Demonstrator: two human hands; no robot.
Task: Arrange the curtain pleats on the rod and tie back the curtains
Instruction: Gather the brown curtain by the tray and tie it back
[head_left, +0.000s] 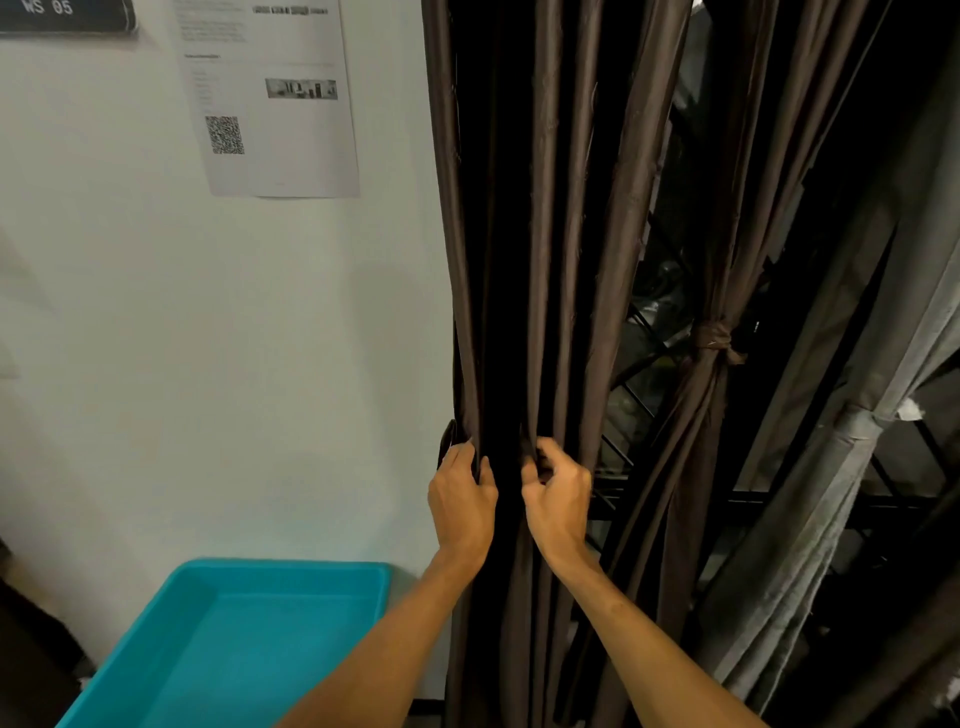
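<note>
Curtain folds fill the middle of the frame. The brown curtain (545, 234) hangs straight down beside the white wall (260, 338). My left hand (462, 499) sits low in the middle, its grip closed around the curtain's left edge. My right hand (558, 499) is just beside it, its grip pinching a fold of the same cloth. More to the right, a second brown curtain (696, 441) is bunched tight by a knotted tie (711, 338). A grey curtain (831, 467) hangs at the far right. A blue tray (234, 649) sits at the lower left. A paper sheet (275, 98) sticks to the wall at the upper left.
</note>
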